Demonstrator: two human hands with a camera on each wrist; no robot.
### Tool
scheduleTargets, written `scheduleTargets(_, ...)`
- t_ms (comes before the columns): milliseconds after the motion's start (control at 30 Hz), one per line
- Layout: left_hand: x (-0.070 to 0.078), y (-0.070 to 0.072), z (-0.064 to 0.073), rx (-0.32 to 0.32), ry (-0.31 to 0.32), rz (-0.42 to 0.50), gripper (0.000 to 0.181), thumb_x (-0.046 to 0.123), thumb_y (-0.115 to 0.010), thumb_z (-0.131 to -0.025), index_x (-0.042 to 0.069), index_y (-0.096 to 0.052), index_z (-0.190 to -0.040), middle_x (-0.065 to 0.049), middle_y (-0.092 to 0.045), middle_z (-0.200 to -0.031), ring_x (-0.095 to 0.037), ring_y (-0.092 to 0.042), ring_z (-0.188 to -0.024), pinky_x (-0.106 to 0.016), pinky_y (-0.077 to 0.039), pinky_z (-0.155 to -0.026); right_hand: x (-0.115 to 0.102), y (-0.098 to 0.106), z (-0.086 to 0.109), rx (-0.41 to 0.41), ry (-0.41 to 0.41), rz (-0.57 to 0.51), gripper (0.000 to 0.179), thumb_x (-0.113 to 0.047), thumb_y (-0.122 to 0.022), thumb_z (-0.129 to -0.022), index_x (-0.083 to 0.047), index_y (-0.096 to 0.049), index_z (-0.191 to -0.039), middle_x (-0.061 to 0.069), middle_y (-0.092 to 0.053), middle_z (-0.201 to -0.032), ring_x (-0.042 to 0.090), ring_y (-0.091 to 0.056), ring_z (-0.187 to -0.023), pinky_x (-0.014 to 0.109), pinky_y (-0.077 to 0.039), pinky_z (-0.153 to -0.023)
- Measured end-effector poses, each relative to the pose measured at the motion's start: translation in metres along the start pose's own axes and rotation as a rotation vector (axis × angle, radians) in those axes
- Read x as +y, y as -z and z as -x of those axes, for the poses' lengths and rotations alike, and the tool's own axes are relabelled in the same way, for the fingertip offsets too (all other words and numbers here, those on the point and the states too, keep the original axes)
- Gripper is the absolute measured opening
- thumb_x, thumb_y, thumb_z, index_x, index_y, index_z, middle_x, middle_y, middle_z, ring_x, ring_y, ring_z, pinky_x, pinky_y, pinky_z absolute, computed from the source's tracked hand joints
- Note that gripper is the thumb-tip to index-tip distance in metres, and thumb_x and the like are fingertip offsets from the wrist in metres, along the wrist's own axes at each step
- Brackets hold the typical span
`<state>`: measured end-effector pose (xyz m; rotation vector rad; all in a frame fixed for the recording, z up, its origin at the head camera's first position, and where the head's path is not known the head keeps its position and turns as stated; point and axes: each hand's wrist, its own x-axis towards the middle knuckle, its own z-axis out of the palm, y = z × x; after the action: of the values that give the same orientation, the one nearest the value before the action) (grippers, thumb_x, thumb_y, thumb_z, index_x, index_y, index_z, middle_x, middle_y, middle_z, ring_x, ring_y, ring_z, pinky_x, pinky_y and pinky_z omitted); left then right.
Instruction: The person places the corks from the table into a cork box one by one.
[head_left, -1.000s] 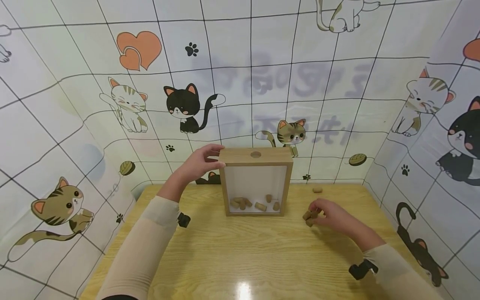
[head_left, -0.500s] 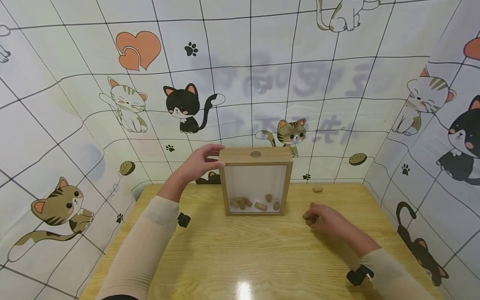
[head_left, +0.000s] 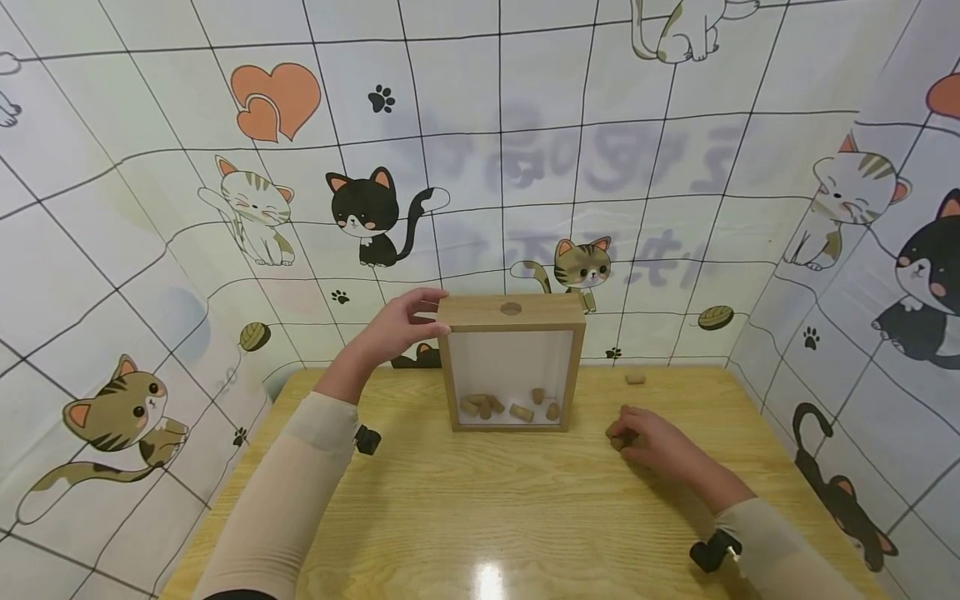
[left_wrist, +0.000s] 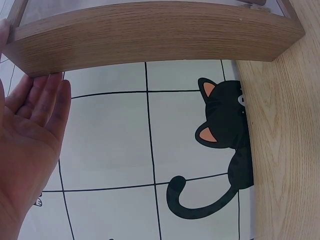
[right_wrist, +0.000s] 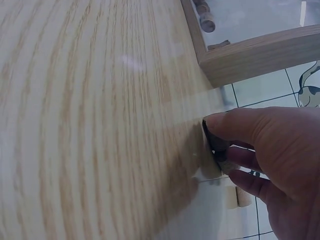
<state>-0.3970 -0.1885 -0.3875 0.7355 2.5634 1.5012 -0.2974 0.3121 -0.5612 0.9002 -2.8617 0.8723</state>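
Cat-print backdrop (head_left: 150,208), wooden bench (head_left: 487,517), an upright box (head_left: 512,362), 2 hands at work.

The backdrop wraps the bench on 3 sides, white with black grid lines, cartoon cats, paw prints and an orange heart; grey lettering behind the box is too blurred to read. The pale-grained bench carries the wooden box with a clear front, standing on edge near the far side, a round hole (head_left: 511,308) in its top and several corks (head_left: 510,407) lying on its floor. The left hand (head_left: 397,323) rests flat, fingers straight, against the box's upper left corner. The right hand (head_left: 651,435) lies on the bench right of the box, fingers curled round small corks (right_wrist: 215,162), mostly hidden, so I cannot count them. 1 loose cork (head_left: 635,378) lies beyond it, near the backdrop.
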Motion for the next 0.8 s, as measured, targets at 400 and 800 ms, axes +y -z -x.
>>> scheduleTargets(400,0.003,0.0,0.001,-0.002,0.008,-0.005,0.071,0.033,-0.087,-0.099,0.019,-0.055,-0.161,-0.012,-0.054,-0.16,-0.037,-0.052,-0.15,-0.059,-0.053,-0.114,0.008,-0.006,0.0,0.024,0.023,-0.021,0.028,0.008,-0.086,-0.09,-0.011,-0.075,-0.107,0.0,-0.057,-0.102,0.016,-0.058,-0.094,0.034,-0.054,-0.081)
scheduleTargets(800,0.005,-0.001,0.003,-0.002,0.003,-0.012,0.07,0.033,-0.087,-0.1,0.02,-0.055,-0.161,-0.009,-0.054,-0.16,-0.034,-0.051,-0.151,-0.058,-0.053,-0.114,0.003,0.01,0.001,0.089,-0.067,-0.11,0.024,0.004,-0.084,-0.096,-0.014,-0.08,-0.111,-0.002,-0.067,-0.106,0.016,-0.064,-0.094,0.034,-0.056,-0.079)
